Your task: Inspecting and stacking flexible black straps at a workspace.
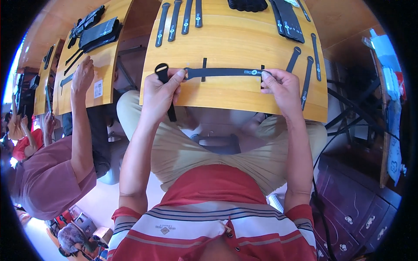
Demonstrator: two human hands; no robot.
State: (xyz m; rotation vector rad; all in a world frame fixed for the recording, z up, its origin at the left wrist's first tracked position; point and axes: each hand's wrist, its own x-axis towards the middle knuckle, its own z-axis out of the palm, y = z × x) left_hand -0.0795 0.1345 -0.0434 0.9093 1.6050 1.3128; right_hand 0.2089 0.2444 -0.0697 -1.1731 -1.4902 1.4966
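A black strap (224,72) with a small pale print is stretched flat between my hands, just over the near part of the wooden table (230,95). My left hand (162,93) pinches its slotted end between thumb and fingers. A second black strap (162,73) is also in that hand; its slotted head sticks up and its tail hangs below the palm. At the printed end, my right hand (284,87) grips the first strap with thumb and forefinger. Two short black marks (204,61) on the tabletop lie crosswise under the stretched strap, one near each hand.
Several straps (186,17) lie in a row at the far left. More loose straps (307,80) lie along the right edge, near a stack of straps (289,21). To my left, a co-worker's hand (82,76) works at another table (102,69) holding bundled straps (101,35).
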